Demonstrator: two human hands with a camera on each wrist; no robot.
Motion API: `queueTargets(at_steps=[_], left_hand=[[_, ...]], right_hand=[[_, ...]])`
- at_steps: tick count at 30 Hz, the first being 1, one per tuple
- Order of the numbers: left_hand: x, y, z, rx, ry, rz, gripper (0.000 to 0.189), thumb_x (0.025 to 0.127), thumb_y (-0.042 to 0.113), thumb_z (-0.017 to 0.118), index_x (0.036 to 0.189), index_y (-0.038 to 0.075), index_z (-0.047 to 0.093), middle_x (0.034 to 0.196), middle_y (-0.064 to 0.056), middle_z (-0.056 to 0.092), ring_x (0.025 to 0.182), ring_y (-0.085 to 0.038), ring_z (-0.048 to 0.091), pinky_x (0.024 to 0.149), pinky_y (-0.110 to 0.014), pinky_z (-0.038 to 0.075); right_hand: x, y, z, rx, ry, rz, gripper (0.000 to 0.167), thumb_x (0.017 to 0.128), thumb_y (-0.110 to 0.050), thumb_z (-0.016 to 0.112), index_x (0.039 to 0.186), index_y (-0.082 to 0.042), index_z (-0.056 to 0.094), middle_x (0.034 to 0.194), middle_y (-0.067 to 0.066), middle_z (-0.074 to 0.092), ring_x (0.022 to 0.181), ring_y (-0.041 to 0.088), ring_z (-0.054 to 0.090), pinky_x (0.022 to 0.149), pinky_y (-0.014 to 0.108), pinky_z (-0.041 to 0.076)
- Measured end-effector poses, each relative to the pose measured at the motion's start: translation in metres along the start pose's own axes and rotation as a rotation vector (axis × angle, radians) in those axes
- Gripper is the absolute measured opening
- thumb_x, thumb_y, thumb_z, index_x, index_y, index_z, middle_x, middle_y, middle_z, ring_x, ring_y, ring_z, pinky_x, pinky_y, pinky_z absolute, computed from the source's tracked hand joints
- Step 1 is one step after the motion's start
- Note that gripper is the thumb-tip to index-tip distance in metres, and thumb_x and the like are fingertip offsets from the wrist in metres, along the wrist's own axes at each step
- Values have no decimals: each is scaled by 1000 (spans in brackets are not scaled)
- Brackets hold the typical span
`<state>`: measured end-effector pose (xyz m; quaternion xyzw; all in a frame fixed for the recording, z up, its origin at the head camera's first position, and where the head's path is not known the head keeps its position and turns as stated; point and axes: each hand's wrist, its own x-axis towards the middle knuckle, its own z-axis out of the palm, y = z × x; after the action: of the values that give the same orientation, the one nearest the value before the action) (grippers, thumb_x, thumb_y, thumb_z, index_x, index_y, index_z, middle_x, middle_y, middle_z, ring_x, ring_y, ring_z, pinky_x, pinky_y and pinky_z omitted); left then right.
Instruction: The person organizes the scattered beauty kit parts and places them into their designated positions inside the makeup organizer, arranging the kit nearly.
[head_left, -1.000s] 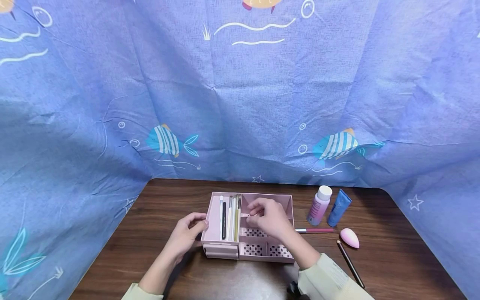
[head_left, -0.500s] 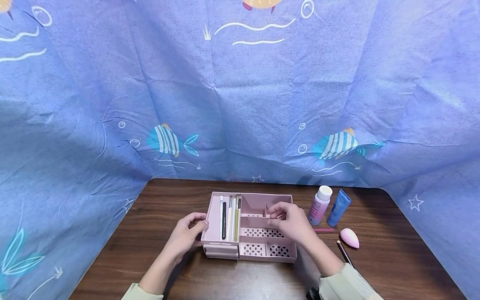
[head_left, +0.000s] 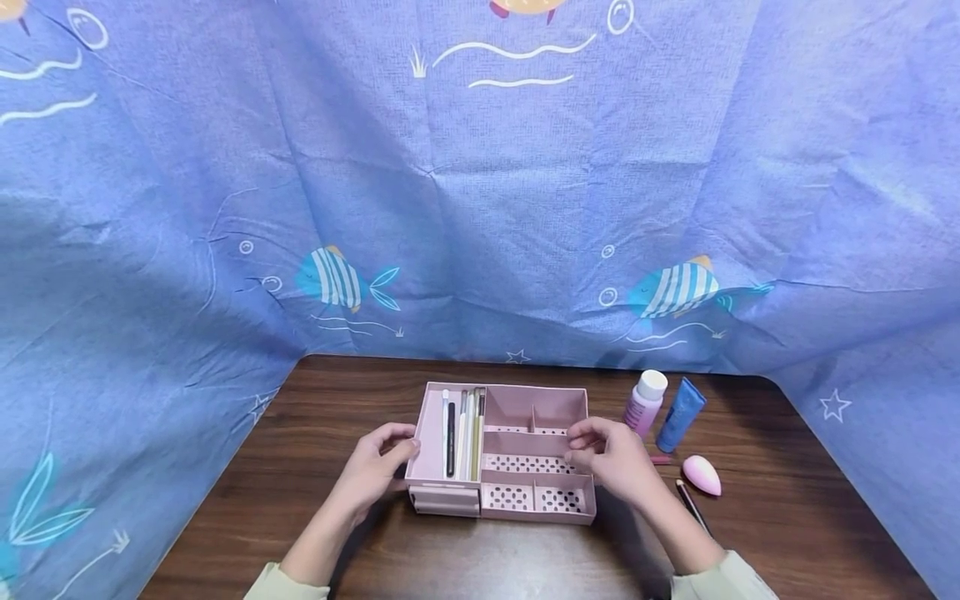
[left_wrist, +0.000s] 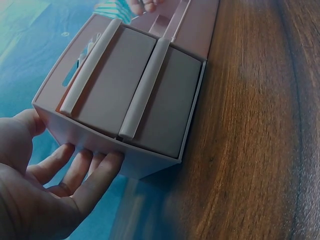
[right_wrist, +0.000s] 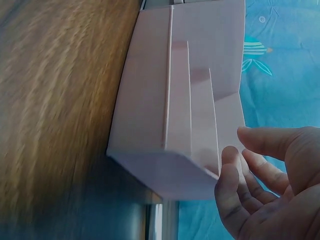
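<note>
A pink desktop organizer (head_left: 528, 446) stands on the table, with perforated compartments on its right half and a two-drawer block on its left. On that block lies a row of several slim brushes and pencils (head_left: 466, 433). My left hand (head_left: 372, 468) touches the organizer's left side, its fingers (left_wrist: 95, 175) laid along the outer panel and the thumb near the upper edge. At the organizer's right wall hovers my right hand (head_left: 611, 458), fingers loosely bent and holding nothing. In the right wrist view its fingertips are close to the wall's rim.
Right of the organizer stand a pink bottle with a white cap (head_left: 647, 400) and a blue tube (head_left: 681, 414). A pink makeup sponge (head_left: 702, 475) and a dark brush (head_left: 692, 504) lie nearer. A red brush (head_left: 662, 459) is mostly hidden behind my right hand.
My right hand has moved rightward from over the middle compartments to the organizer's right wall. The left hand stays against the left side, and the row of brushes and pencils has not shifted.
</note>
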<state>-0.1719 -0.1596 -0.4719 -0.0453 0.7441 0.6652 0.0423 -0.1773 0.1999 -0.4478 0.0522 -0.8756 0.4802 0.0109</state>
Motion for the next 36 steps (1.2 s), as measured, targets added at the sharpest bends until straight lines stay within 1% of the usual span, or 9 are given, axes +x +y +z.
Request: queueTargets(at_steps=[5,12,20,23,26,28,30,33,36], left_hand=[[0,0,0,-4,-4,3,31,96,12,68,125,0,66,105,-13,65,88,-19,64,67,-44,65],[0,-1,0,-10,-2,1,31,96,12,68,125,0,66,105,-14,64,86,-20,65,67,-44,65],[0,-2,0,-6,-4,0,32,97,14,68,126,0,65,106,-15,63,87,-20,65,69,-43,65],[0,-2,0,-5,-8,-3,32,97,14,67,126,0,65,106,-15,63,87,-20,65,69,-43,66],[0,-2,0,-10,-12,-4,33,97,14,67,127,0,64,106,-15,63,88,-20,66,71,-43,66],[-1,-2,0,-14,-14,-4,33,97,14,67,127,-1,64,106,-15,62,87,-20,66,71,-43,66],[-1,-2,0,-16,-14,-3,34,97,13,67,127,-1,64,107,-15,63,87,-20,66,71,-44,66],[0,-3,0,-21,-12,-5,33,97,13,67,127,0,65,107,-16,63,87,-21,66,70,-44,65],[0,-2,0,-22,-15,-3,33,97,13,67,127,0,65,107,-15,63,87,-21,66,71,-45,66]], right_hand=[[-7,8,-11,17,-4,35,26,83,-4,80,107,0,72,89,7,73,68,12,64,48,30,56],[-16,16,-25,-15,17,70,26,84,-6,81,107,-2,71,91,7,73,73,11,66,52,29,57],[-30,33,-39,-20,26,98,29,84,-4,81,109,2,69,93,10,72,70,10,63,50,28,55],[-36,40,-44,-66,43,95,29,83,-5,82,109,2,70,94,10,73,72,8,64,52,26,56],[-42,49,-49,-169,93,58,28,81,-8,85,105,-1,72,90,6,74,72,6,65,59,23,56],[-45,54,-52,-246,123,34,27,79,-10,87,103,-4,74,88,2,74,75,5,65,66,21,54],[-48,59,-56,-308,145,29,27,78,-13,88,101,-7,75,88,-1,73,76,5,64,68,20,52],[-53,66,-61,-344,143,45,28,79,-16,88,103,-8,75,92,-1,70,78,4,62,68,21,50],[-57,70,-67,-352,135,65,29,80,-17,87,104,-7,75,95,1,71,76,3,64,66,21,52]])
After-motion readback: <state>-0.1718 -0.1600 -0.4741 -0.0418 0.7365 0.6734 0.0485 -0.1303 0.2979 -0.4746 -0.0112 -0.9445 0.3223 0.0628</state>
